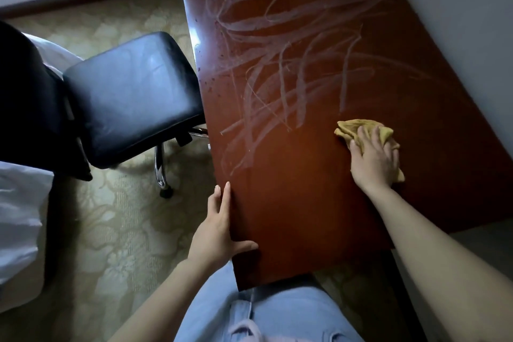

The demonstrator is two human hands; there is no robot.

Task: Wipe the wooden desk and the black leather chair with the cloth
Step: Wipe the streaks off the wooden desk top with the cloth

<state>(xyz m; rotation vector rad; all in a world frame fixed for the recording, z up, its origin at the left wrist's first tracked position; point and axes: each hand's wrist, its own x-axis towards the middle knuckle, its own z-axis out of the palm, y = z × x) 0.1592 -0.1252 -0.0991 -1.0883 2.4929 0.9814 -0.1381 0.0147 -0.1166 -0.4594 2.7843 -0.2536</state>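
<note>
The reddish wooden worktop (pixel 305 203) bears pale streaks (pixel 277 36). The right hand (pixel 374 161) presses the yellow cloth (pixel 352 128) down, fingers seemingly straight; the left hand (pixel 219 228) rests flat-fingered along its edge.

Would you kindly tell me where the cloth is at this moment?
Head view: the yellow cloth lies on the wooden desk, right side, under the right hand, near the wall.

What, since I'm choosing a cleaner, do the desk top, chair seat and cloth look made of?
Desk top: reddish-brown wood or veneer, seemingly glossy-lacquered; it shows glare and pale streaks. Chair seat: black leather or imitation, smooth, padded, softly shiny. Cloth: soft yellow fabric, crumpled under the right hand.
</note>
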